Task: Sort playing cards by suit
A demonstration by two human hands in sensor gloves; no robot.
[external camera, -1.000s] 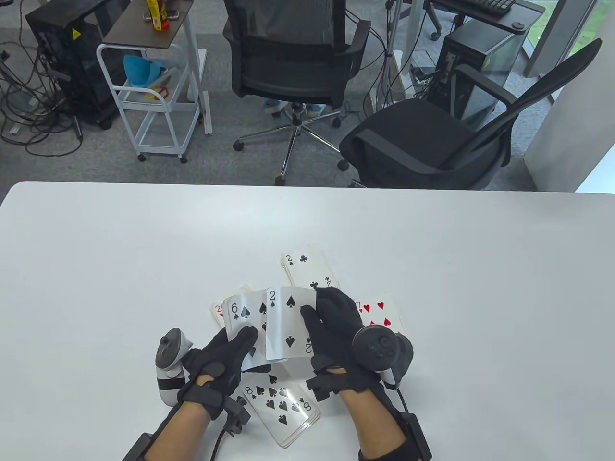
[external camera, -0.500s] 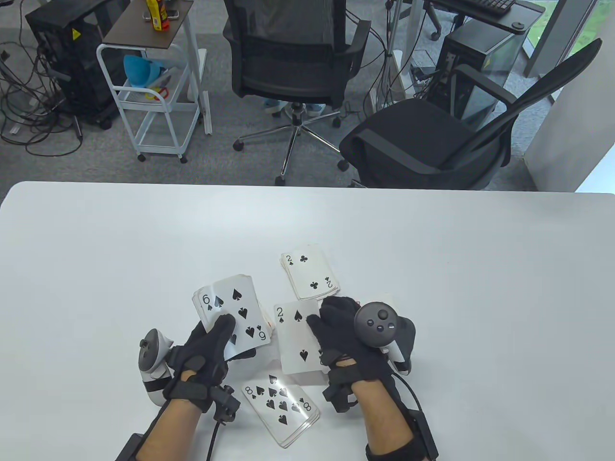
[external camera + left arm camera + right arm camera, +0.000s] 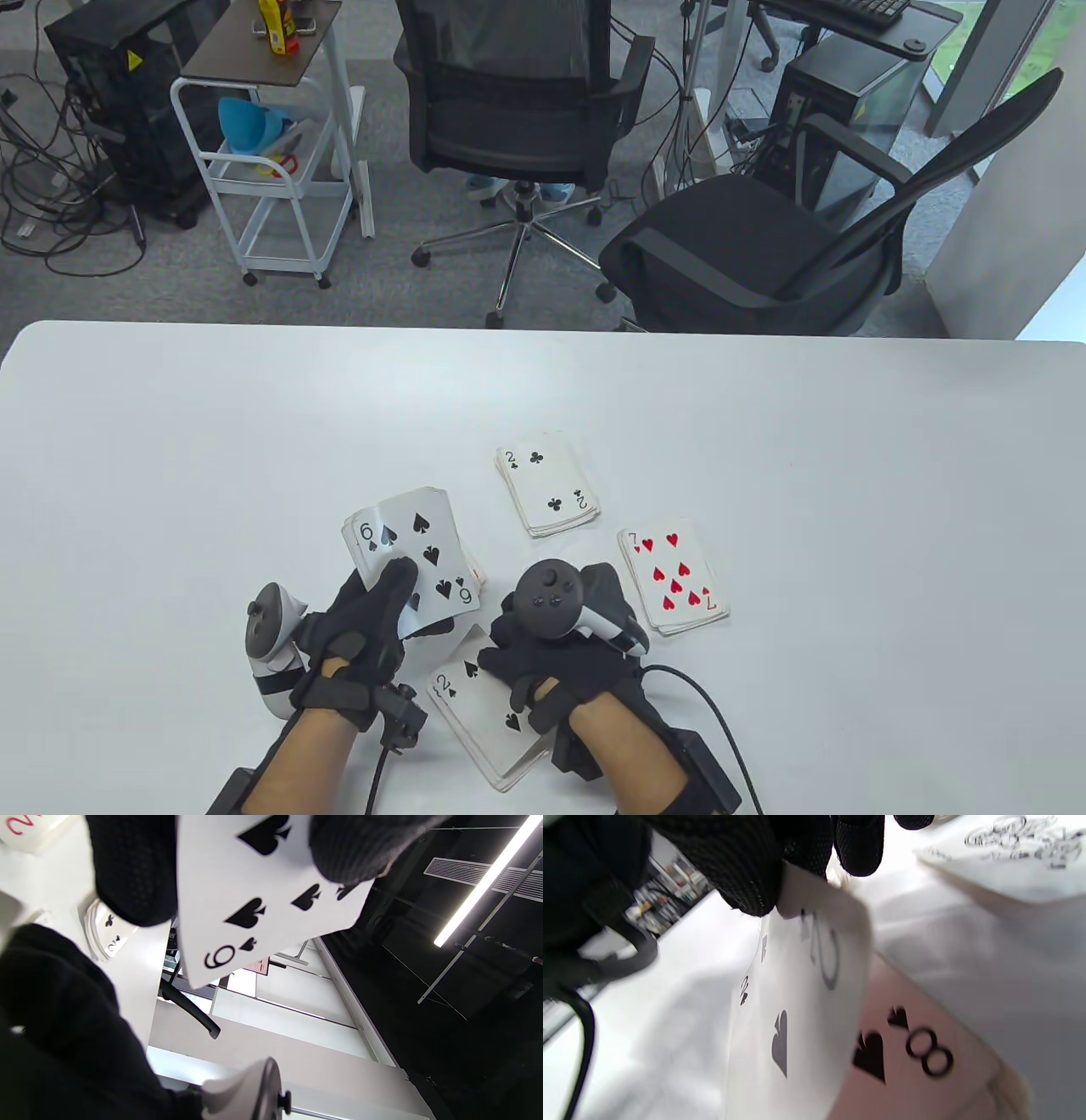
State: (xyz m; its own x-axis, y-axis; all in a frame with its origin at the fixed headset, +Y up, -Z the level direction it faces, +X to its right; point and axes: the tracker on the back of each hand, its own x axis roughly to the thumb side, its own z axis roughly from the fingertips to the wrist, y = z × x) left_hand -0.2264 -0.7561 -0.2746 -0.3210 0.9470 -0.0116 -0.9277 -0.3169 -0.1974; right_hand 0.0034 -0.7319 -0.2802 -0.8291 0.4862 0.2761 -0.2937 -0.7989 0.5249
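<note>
Two gloved hands work over the white table. Left hand grips the unsorted stack, six of spades on top, thumb clamped across its face. Right hand pinches the two of spades and lowers it directly onto the spade pile, its long axis matching the pile's; the eight beneath peeks out in the right wrist view.

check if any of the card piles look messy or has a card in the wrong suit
Nothing stands out. The face-up clubs pile topped by the two of clubs and the hearts pile topped by the seven of hearts are slightly fanned but tidy. The right hand is laying the two of spades on the near spades pile.
</note>
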